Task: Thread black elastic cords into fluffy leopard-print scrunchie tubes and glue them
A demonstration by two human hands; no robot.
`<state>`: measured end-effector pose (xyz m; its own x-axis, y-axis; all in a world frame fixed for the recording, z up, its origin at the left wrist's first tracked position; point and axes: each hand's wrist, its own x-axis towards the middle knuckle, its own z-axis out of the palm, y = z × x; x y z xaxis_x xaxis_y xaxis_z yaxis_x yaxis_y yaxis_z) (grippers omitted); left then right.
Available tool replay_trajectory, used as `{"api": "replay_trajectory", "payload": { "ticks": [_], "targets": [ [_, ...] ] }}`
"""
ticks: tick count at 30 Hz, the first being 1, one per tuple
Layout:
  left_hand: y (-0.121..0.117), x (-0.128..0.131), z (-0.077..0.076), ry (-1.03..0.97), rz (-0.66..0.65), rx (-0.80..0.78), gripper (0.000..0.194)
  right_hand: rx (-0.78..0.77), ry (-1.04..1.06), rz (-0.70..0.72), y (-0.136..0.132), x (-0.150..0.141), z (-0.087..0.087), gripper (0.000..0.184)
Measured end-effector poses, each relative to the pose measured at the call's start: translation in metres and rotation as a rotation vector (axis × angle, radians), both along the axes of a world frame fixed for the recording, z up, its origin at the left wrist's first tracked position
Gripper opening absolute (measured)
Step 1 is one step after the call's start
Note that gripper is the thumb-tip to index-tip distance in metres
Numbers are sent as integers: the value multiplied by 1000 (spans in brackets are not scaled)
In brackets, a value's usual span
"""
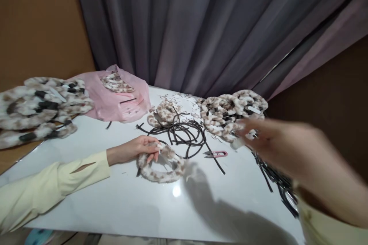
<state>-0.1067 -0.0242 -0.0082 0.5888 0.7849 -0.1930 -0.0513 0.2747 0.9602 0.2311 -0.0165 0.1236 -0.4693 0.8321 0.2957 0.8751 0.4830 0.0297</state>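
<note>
My left hand (148, 148) pinches the upper left of a furry white ring with brown patches (163, 178), which rests on the white table (161, 210). A small white piece shows at its fingertips. Raised over the right side of the table, my right hand (276, 143) is smeared by motion, and its fingers cannot be made out. Behind its fingertips lies a heap of similar furry rings (221, 109) with white tags and dark bands. Dark cords (186, 134) lie in a loose tangle just beyond the ring, with pink-handled thread snips (217, 154) to their right.
More furry rings with dark bands (43, 105) are piled at the far left, beside a pink plastic bag (120, 103) with furry pieces in it. Small thin scraps (184, 101) are scattered at the back. A bundle of dark cords (276, 178) lies along the right edge. Grey curtains (178, 26) hang behind.
</note>
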Motion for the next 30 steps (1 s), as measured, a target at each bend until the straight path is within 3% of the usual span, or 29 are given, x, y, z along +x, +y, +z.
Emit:
{"api": "replay_trajectory", "payload": {
  "ticks": [4, 7, 9, 15, 19, 22, 25, 30],
  "targets": [
    [1, 0, 1, -3, -1, -33, 23, -435, -399, -36, 8, -9, -51, 31],
    [1, 0, 2, 8, -7, -46, 22, -427, -373, -62, 15, -5, -83, 29],
    [1, 0, 3, 27, -8, -36, 20, -392, -316, -61, 20, 1, -92, 22],
    [3, -3, 4, 39, -40, -39, 23, -330, -274, -201, 49, 18, -95, 23],
    [4, -4, 3, 18, -42, -38, 23, -271, -267, -241, 65, 2, -89, 16],
    [4, -3, 3, 0, -39, -51, 23, -232, -206, -119, 68, -38, -79, 15],
    [2, -1, 5, 13, -17, -65, 23, -236, -107, 106, 70, -92, -74, 18],
    [2, -1, 22, 203, -12, -4, 21, -267, 101, 326, 82, -164, -93, 18]
  ]
}}
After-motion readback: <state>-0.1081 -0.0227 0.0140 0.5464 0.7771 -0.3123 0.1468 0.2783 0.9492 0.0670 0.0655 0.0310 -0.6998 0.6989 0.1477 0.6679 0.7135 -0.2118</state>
